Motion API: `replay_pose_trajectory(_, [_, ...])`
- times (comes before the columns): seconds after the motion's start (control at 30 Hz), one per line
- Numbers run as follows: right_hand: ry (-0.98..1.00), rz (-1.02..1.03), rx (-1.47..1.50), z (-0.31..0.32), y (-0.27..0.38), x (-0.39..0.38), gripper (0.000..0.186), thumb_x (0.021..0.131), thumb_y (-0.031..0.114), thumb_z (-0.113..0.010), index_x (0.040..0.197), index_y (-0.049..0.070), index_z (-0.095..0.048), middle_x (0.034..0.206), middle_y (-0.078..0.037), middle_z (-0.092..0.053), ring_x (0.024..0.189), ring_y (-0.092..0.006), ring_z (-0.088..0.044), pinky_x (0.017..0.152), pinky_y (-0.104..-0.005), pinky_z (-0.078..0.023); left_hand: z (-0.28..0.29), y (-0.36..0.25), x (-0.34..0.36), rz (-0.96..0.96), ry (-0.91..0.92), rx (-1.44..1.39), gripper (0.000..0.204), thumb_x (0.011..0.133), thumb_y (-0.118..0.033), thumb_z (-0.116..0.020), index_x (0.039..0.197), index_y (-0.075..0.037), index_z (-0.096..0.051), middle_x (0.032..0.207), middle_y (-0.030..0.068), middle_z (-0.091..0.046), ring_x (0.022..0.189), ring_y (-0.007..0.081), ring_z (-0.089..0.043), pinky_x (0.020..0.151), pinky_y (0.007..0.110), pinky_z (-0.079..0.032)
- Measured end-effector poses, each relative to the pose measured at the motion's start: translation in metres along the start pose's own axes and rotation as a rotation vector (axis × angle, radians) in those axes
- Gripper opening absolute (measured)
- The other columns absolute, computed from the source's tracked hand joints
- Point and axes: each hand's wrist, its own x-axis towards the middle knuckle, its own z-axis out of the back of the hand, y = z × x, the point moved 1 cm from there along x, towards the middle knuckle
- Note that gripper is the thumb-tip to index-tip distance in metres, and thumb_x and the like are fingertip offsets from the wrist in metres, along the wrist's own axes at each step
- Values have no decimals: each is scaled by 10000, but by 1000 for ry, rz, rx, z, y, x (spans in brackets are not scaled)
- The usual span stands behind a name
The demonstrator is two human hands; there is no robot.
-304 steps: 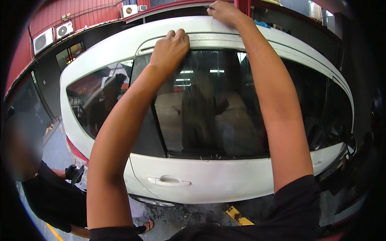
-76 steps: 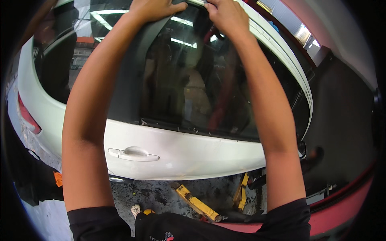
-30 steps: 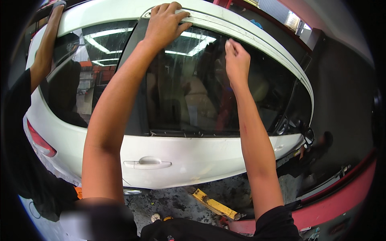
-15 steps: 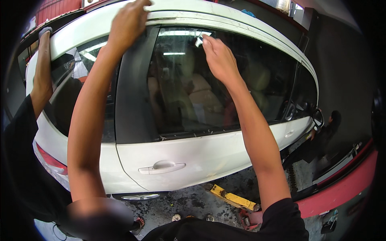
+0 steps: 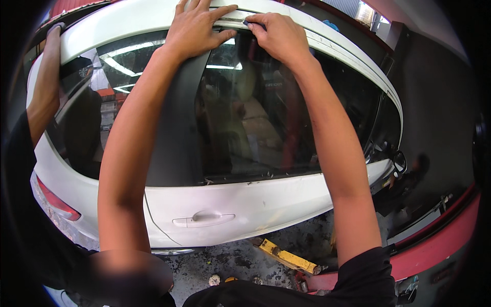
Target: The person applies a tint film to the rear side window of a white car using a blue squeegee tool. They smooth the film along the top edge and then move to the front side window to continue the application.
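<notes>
Left hand [image 5: 195, 31]: lay over the top edge of the window [image 5: 276, 117] at 11 o'clock, fingers spread, pinching nothing I could see
Right hand [image 5: 282, 37]: pinched a small dark blue thing [image 5: 248, 22] at 12 o'clock, with most of it hidden
White trim [image 5: 231, 22]: ran above the window at 12 o'clock, and I could not tell if the blue tip touched it
Gap: the hands were near each other but apart
Good way: a still left hand and soft, even right hand seemed best, with the tip kept low so nothing got scratched
Other person's hand [image 5: 56, 27]: reached the white car [image 5: 123, 28] at 10 o'clock
</notes>
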Motion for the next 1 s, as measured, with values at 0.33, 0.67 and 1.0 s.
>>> replay_pose_trajectory(0.33, [-159, 15, 311, -23, 3, -6, 318, 997, 249, -575, 1165, 51, -758, 1031, -256, -737, 1027, -437, -699, 919, -502, -540, -5, -11, 5, 32, -10, 25, 647, 880, -486, -719, 1436, -172, -612, 1460, 260, -516, 1367, 432, -476, 1192, 574, -300])
replay_pose_trajectory(0.67, [-39, 141, 85, -6, -5, 7, 259, 962, 244, -613, 1110, 117, -785, 993, -208, -751, 975, -405, -716, 871, -512, -564, -8, -13, 5, 20, -54, 94, 684, 875, -540, -714, 1442, -172, -611, 1461, 256, -526, 1366, 430, -482, 1176, 559, -318])
replay_pose_trajectory(1.0, [22, 323, -10, 0, -9, 18, 243, 957, 230, -621, 1095, 124, -790, 1025, -171, -759, 990, -378, -716, 858, -513, -559, -1, -13, 0, 68, -32, 43, 691, 861, -557, -723, 1413, -150, -636, 1462, 256, -532, 1369, 429, -484, 1189, 533, -321])
